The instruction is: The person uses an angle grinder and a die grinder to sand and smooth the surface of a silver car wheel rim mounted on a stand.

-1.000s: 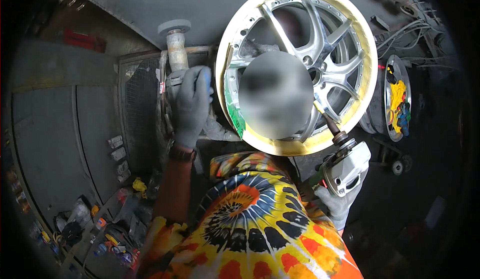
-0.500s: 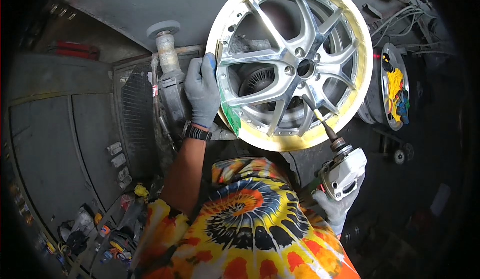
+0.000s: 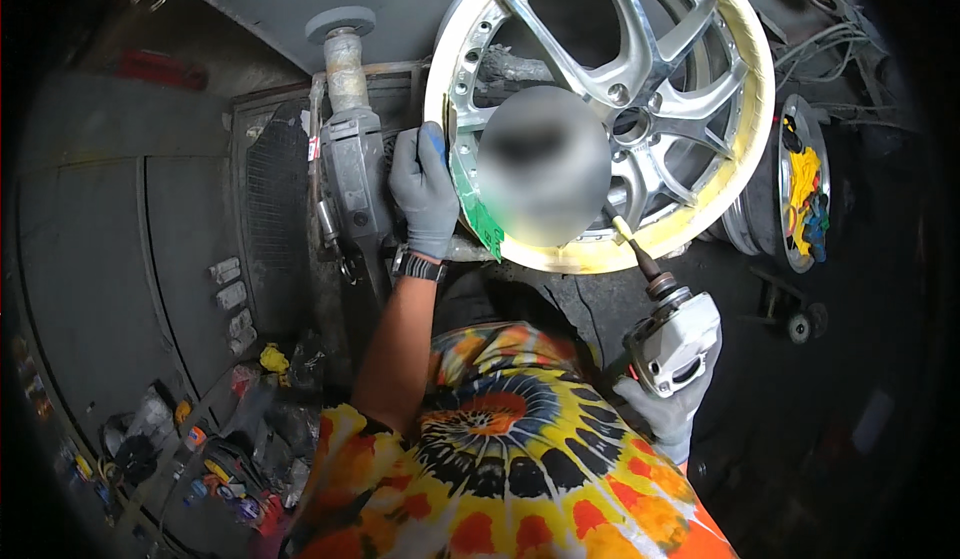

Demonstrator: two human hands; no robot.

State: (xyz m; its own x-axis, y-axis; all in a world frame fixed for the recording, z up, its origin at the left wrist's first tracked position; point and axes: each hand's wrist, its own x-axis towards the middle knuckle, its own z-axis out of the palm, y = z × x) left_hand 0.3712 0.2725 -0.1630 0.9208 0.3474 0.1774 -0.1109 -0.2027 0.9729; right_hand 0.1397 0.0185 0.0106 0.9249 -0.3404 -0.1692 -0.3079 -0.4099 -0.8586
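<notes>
A silver multi-spoke car wheel rim (image 3: 648, 71) is held up before me, its outer lip covered with pale yellow masking tape (image 3: 560, 258). A strip of green tape (image 3: 474, 204) lies on the lip's lower left. My left hand (image 3: 424, 194), in a grey glove, is closed on the wheel's left edge. My right hand (image 3: 672, 411), also gloved, grips a white-bodied handheld power grinder (image 3: 680, 344). Its slim tapered bit (image 3: 640, 251), with a light yellow band, reaches up to the lower spokes. A round blur hides the lower-left spokes, and the exact contact of the tip is unclear.
Left of the wheel stands a grey machine with a round buffing disc (image 3: 341, 24). At right, another wheel (image 3: 790, 159) holds yellow and blue items. Cluttered tools and bags (image 3: 235, 459) lie at lower left, and coiled cables (image 3: 835, 47) hang at upper right.
The wheel and my left hand appear shifted to the right in view. Relative to the hub, the grinder's tip has moved down and left. A blurred patch now covers part of the wheel.
</notes>
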